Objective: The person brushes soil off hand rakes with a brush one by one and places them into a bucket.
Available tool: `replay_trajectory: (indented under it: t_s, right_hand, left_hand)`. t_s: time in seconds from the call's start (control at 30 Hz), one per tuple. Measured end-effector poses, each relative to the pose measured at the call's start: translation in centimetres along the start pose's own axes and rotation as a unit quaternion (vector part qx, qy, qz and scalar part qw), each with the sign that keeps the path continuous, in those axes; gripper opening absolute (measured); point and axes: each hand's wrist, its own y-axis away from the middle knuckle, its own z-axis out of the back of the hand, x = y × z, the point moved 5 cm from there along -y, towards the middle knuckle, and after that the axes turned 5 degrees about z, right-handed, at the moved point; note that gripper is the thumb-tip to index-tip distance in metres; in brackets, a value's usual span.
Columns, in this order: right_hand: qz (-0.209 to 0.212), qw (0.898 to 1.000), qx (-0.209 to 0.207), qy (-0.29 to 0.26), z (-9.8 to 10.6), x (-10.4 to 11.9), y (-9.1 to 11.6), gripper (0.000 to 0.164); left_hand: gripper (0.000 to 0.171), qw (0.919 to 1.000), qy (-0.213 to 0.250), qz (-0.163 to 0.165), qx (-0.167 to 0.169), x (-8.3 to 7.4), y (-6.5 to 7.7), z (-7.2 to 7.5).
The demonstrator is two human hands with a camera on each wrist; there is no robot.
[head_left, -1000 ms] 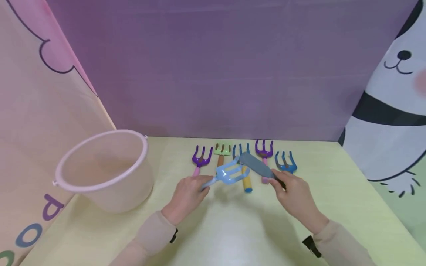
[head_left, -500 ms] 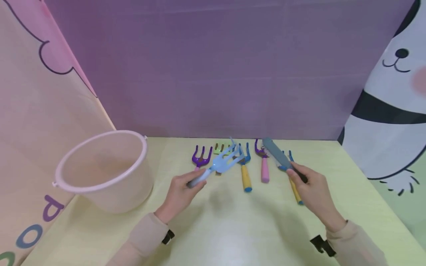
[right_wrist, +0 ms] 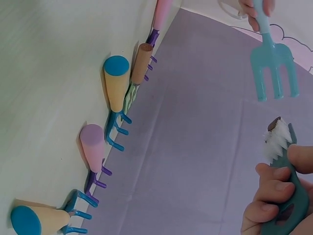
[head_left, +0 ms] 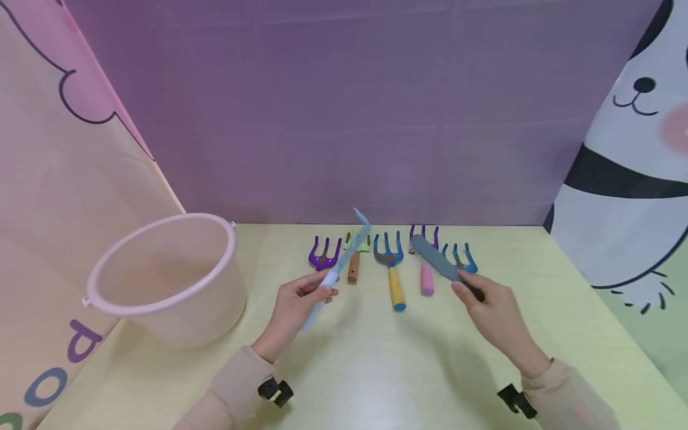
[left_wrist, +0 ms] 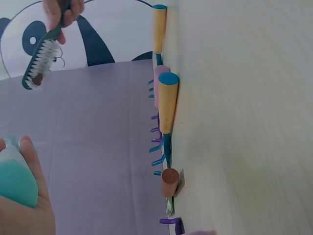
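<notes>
My left hand [head_left: 292, 307] grips a light blue hand fork [head_left: 344, 257] by its handle, raised over the table and turned edge-on to the head view. The right wrist view shows its three prongs [right_wrist: 274, 61] pointing down in that picture. In my right hand [head_left: 494, 304] is a dark grey-green scrubbing brush [head_left: 435, 257], its back upward, apart from the fork. White bristles [left_wrist: 45, 56] with a brown patch at the end show in the left wrist view. Behind both hands lie a purple fork [head_left: 325, 260], a green one [head_left: 353, 269] and a yellow-handled blue one [head_left: 395, 283], with brown marks.
A pale pink bucket [head_left: 199, 316] stands on the left of the pale yellow table [head_left: 365, 370]. A pink-handled purple fork [head_left: 427, 280] and another blue fork [head_left: 466, 263] lie partly behind the brush and right hand. A purple backdrop [head_left: 344, 119] rises at the table's back edge.
The brush has moved right, away from the light blue fork it overlapped earlier. My left hand has turned the fork from flat to edge-on, prongs upward in the head view.
</notes>
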Motion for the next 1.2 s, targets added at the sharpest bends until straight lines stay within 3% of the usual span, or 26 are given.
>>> replay_trajectory:
  t_s: [0.17,0.37,0.5,0.77,1.2]
  right_hand:
    - [-0.005,1.0,0.018,0.005,-0.3,-0.1,0.1,0.037]
    - [-0.012,0.999,0.034,0.013,-0.4,-0.2,0.2,0.039]
    - [-0.007,0.999,0.031,0.019,-0.2,-0.1,0.2,0.037]
    - [-0.001,0.999,0.012,0.031,0.2,-0.2,0.4,0.036]
    - [-0.015,1.0,0.008,0.023,0.2,-0.7,0.7,0.037]
  left_hand:
    - [0.035,0.9972,0.062,0.039,0.011,0.2,-0.2,-0.3]
    - [0.039,0.9875,0.133,0.074,0.042,0.7,-0.3,-0.6]
    - [0.041,0.982,0.156,0.091,0.057,0.8,-0.3,-0.7]
    - [0.05,0.9668,0.188,0.125,0.12,1.0,0.0,-0.9]
    - [0.051,0.9513,0.23,0.149,0.14,2.4,0.5,-0.3]
